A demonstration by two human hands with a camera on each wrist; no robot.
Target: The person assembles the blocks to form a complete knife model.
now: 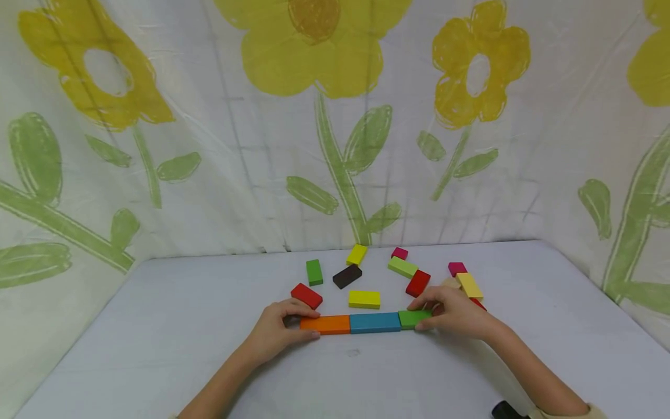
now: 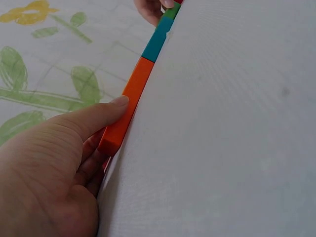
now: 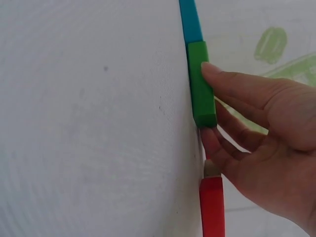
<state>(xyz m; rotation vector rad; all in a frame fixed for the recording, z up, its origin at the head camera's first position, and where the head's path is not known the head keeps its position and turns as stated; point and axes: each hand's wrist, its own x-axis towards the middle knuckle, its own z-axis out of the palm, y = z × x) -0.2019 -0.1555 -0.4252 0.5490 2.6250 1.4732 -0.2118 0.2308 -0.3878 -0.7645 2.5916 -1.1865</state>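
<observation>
A: Where does the row of blocks (image 1: 366, 323) lie?

B: Across the white table (image 1: 335, 384), in front of the person: an orange block (image 1: 333, 325), a blue block (image 1: 374, 322) and a green block (image 1: 410, 319), end to end.

A: And the fingers?

B: The left hand (image 1: 274, 329) pinches the orange block near its outer end, thumb on the near side, fingers on the far side. The right hand (image 1: 458, 313) pinches the green block likewise.

A: What do the wrist views add?

B: The left one shows fingers bent behind the orange block's outer end. The right one shows, past the green block, a tan block (image 3: 212, 169) and a red block (image 3: 213, 206), partly covered by the right hand in the head view.

A: What shows only in the head view?

B: Loose pieces behind the row, among them a yellow block (image 1: 364, 299) and a dark brown block (image 1: 347, 276). By the right sleeve (image 1: 567, 414), a black object (image 1: 505, 410) is cut off by the lower edge; one cannot tell what it is.
</observation>
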